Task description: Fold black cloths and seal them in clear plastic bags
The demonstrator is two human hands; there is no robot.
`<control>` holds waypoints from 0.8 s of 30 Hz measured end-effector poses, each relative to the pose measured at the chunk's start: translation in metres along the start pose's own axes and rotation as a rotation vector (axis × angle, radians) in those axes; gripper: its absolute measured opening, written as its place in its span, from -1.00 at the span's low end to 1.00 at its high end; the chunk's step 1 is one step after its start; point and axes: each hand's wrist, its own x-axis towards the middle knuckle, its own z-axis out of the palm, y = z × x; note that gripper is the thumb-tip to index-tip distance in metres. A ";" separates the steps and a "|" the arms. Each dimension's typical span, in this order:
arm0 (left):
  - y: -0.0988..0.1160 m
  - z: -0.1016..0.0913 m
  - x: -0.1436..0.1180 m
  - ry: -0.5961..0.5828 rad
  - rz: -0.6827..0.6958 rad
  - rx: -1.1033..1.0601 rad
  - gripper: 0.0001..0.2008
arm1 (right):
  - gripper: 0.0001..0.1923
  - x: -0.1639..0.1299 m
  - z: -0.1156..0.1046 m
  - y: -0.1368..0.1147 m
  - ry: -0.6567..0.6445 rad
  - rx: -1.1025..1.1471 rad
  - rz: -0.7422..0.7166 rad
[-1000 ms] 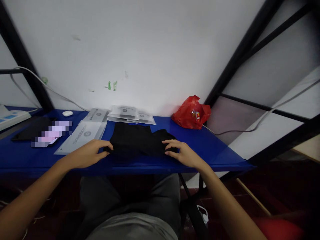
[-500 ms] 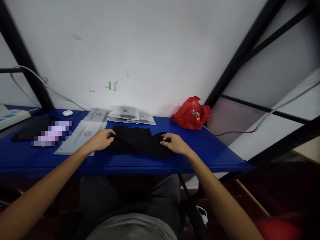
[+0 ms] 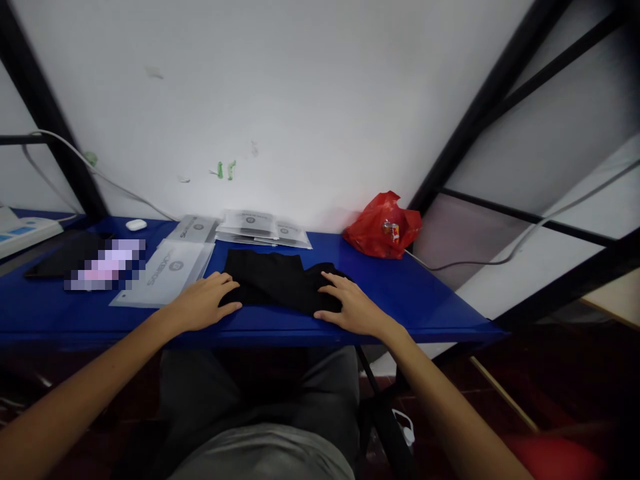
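A folded piece of black cloth [image 3: 273, 280] lies flat near the front edge of the blue table [image 3: 410, 293]; what kind of garment it is cannot be made out. At its left end rests my left hand [image 3: 207, 301], fingers stretched out and touching the fabric. My right hand [image 3: 353, 305] lies over the right end, its fingers spread on the cloth. Left of the cloth is a frosted plastic pouch [image 3: 165, 273] with printed lettering. More pouches of this kind [image 3: 247, 223] are stacked behind, by the wall.
A red plastic bag [image 3: 383, 230] stands at the back right. On the left are a white earbud case [image 3: 136, 225], a dark flat object [image 3: 65, 257], a blurred-out item [image 3: 107, 265] and a white power strip [image 3: 30, 237]. A cable [image 3: 115, 183] runs along the wall.
Both hands have moved toward the front edge. Their fingers, curled at the cloth's ends before, are now stretched out on it. The cloth has barely shifted.
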 end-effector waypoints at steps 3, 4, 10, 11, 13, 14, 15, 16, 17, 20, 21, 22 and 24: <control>-0.007 0.000 -0.002 -0.047 0.000 -0.039 -0.56 | -0.43 -0.003 -0.003 0.006 -0.076 -0.023 0.035; -0.010 0.000 -0.002 -0.057 0.011 -0.044 -0.58 | -0.46 -0.004 -0.003 0.008 -0.091 -0.037 0.037; -0.010 0.004 0.002 -0.020 0.021 0.059 -0.60 | -0.65 -0.003 0.000 0.012 0.009 -0.067 0.006; -0.008 0.005 0.003 0.005 0.019 0.080 -0.63 | -0.70 -0.002 0.002 0.013 0.035 -0.055 -0.007; -0.006 0.006 0.003 0.052 0.030 0.107 -0.68 | -0.77 -0.001 0.003 0.013 0.065 -0.031 -0.023; -0.005 0.005 0.003 0.068 0.039 0.110 -0.69 | -0.80 -0.001 0.003 0.014 0.066 -0.022 -0.024; -0.004 0.004 0.002 0.074 0.045 0.103 -0.70 | -0.81 -0.001 0.002 0.014 0.062 -0.009 -0.023; -0.004 0.001 0.001 0.070 0.045 0.087 -0.70 | -0.82 -0.001 0.001 0.015 0.055 0.011 -0.020; -0.004 -0.002 -0.001 0.059 0.036 0.065 -0.70 | -0.83 -0.001 -0.002 0.015 0.047 0.039 -0.018; -0.007 -0.018 -0.007 0.014 -0.015 -0.017 -0.70 | -0.86 -0.004 -0.014 0.014 0.008 0.163 -0.012; -0.007 -0.024 -0.009 -0.005 -0.021 -0.049 -0.70 | -0.87 -0.004 -0.019 0.013 -0.013 0.209 -0.008; -0.008 -0.030 -0.010 -0.028 -0.024 -0.084 -0.70 | -0.86 -0.004 -0.025 0.011 -0.035 0.253 -0.001; -0.010 -0.041 -0.008 -0.073 -0.037 -0.148 -0.70 | -0.84 -0.001 -0.036 0.007 -0.063 0.327 0.016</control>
